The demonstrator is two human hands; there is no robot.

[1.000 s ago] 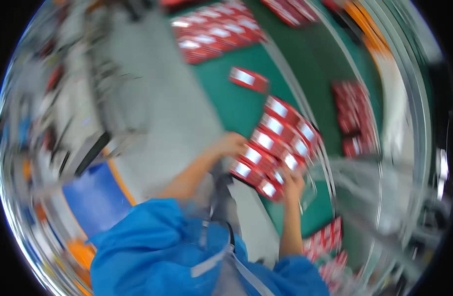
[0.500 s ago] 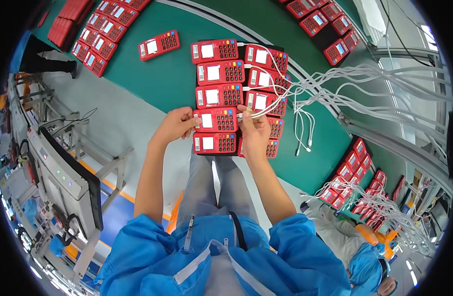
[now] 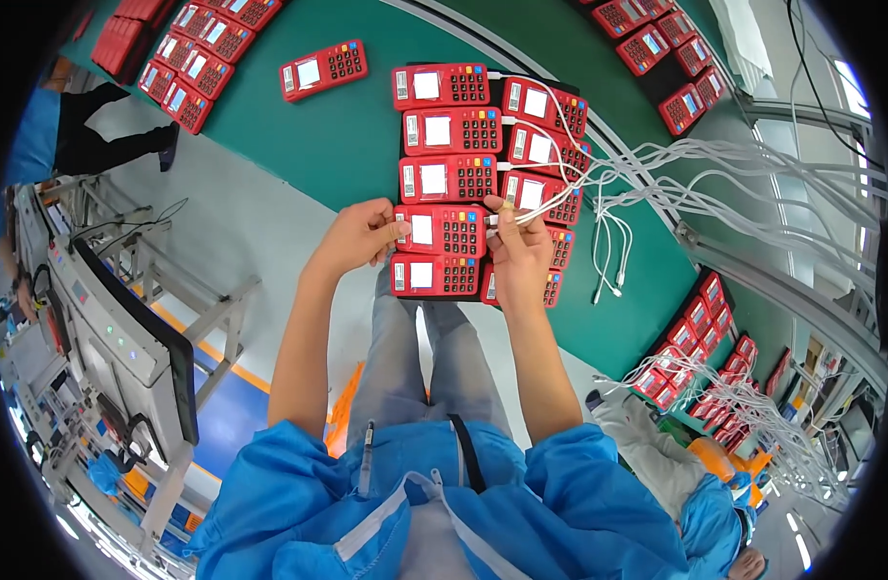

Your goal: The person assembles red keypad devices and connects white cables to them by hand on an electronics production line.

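Red terminal (image 3: 444,230), second-nearest in the left column, is staying in hand.
Left hand (image 3: 359,235) is gripping its edge, right hand (image 3: 521,256) pinching white cables (image 3: 558,198) at its keypad end; half a second on, cable work is continuing.

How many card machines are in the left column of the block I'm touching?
5: nearest machine, second machine between left hand and right hand, then third machine, fourth machine, fifth machine beyond.

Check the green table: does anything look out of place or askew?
One red terminal lies alone, askew to the two-column block at its right. White plugs lie loose, unconnected, right of that block. No spill or damage shows.
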